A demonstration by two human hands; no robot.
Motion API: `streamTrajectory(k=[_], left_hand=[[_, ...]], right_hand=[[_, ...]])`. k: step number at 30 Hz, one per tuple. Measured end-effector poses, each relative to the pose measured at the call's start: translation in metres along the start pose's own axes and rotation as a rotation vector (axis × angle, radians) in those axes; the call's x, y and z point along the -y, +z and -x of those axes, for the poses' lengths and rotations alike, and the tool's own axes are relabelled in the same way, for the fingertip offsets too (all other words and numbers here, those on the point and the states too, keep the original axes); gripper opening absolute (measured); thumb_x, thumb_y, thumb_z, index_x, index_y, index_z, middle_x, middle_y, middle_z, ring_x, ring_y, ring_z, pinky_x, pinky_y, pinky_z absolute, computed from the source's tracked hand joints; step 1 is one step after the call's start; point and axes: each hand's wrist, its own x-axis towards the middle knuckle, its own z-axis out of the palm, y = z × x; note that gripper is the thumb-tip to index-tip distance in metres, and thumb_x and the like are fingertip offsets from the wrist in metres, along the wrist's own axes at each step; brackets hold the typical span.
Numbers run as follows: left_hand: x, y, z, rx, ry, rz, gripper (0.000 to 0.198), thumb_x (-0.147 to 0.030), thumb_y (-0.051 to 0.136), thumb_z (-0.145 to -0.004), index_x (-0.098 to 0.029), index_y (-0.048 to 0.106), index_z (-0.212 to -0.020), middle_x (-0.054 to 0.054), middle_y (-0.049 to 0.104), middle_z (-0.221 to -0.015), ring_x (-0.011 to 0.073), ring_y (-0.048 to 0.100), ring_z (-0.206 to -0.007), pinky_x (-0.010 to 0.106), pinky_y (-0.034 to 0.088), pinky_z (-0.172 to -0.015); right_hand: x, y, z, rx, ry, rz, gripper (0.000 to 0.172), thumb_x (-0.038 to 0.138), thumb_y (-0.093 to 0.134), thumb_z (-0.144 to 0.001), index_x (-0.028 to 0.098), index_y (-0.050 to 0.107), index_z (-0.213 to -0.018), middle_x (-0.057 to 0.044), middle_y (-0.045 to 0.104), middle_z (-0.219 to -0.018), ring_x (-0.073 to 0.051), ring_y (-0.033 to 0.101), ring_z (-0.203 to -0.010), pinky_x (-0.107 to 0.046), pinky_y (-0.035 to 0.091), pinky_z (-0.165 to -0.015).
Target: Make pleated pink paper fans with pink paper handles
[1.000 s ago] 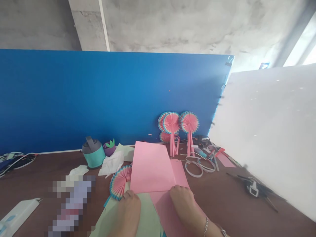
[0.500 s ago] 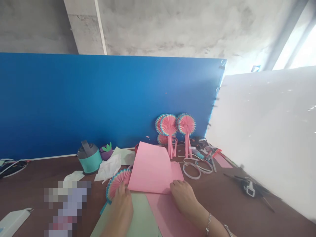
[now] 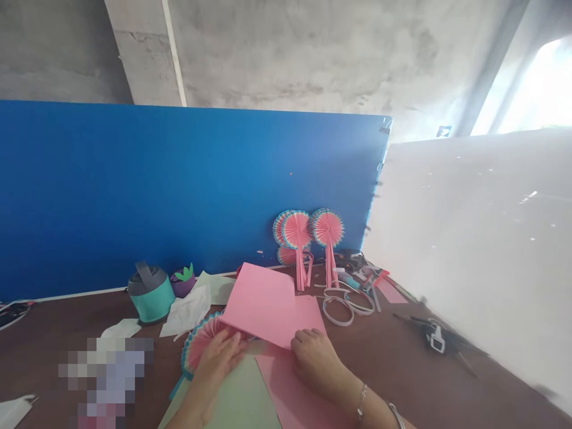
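A folded-looking pink paper sheet [image 3: 261,301] lies slanted between my hands, its near edge slightly raised. My right hand [image 3: 316,360] has its fingers curled round the sheet's near right corner. At the near left edge, my left hand [image 3: 222,356] has its fingers stretched out, the tips close to the paper. Partly under that hand and the sheet lies a pleated pink paper fan [image 3: 199,345] with a blue edge. Below are a pale green sheet [image 3: 243,393] and another pink sheet [image 3: 290,393].
Several finished paper fans [image 3: 298,231] lean against the blue partition [image 3: 134,190]. Left are a teal pot [image 3: 153,298], a purple pot [image 3: 182,285] and a crumpled tissue [image 3: 187,310]. Right are white rings [image 3: 338,311], scattered tools and a black tool [image 3: 435,339] near the white panel [image 3: 482,238].
My left hand's fingers have spread and shifted along the sheet's near edge. The pink sheet has turned, its right corner coming nearer. My right hand stays on that corner; the view has shifted slightly.
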Motion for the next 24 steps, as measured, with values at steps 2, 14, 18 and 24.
streamTrajectory(k=[2, 14, 18, 24], left_hand=[[0.004, 0.012, 0.009, 0.058, -0.066, 0.001, 0.04, -0.036, 0.069, -0.075, -0.015, 0.058, -0.107, 0.016, 0.068, -0.11, 0.0255, 0.069, -0.093, 0.036, 0.054, -0.085], [-0.022, 0.022, 0.018, 0.016, 0.197, 0.105, 0.039, -0.029, 0.076, -0.068, -0.016, 0.066, -0.103, 0.01, 0.073, -0.096, 0.0275, 0.069, -0.087, 0.035, 0.058, -0.067], [-0.02, 0.031, 0.022, 0.096, 0.253, 0.121, 0.041, -0.035, 0.078, -0.063, -0.017, 0.069, -0.099, 0.009, 0.072, -0.099, 0.0292, 0.067, -0.094, 0.036, 0.059, -0.07], [0.009, 0.055, 0.026, 0.237, 0.264, 0.152, 0.045, -0.041, 0.082, -0.054, -0.012, 0.072, -0.087, 0.012, 0.074, -0.083, 0.026, 0.069, -0.08, 0.034, 0.056, -0.07]], right_hand=[[0.006, 0.006, 0.0, -0.055, -0.091, 0.002, 0.013, 0.01, 0.052, -0.075, 0.013, 0.064, -0.08, -0.01, 0.065, -0.084, -0.02, 0.059, -0.078, -0.03, 0.032, -0.064], [0.005, 0.006, -0.003, -0.324, 0.13, -1.086, 0.033, 0.047, 0.052, -0.083, 0.015, 0.059, -0.088, -0.004, 0.059, -0.076, -0.016, 0.052, -0.067, -0.026, 0.04, -0.06], [-0.001, 0.004, -0.004, -0.048, -0.025, -1.532, 0.051, 0.064, 0.061, -0.071, 0.013, 0.064, -0.07, 0.002, 0.047, -0.055, -0.01, 0.04, -0.052, -0.023, 0.032, -0.052], [-0.004, 0.023, -0.011, -0.14, 0.064, -1.48, 0.053, 0.064, 0.064, -0.069, 0.013, 0.067, -0.056, 0.005, 0.039, -0.044, -0.007, 0.031, -0.045, -0.023, 0.026, -0.048]])
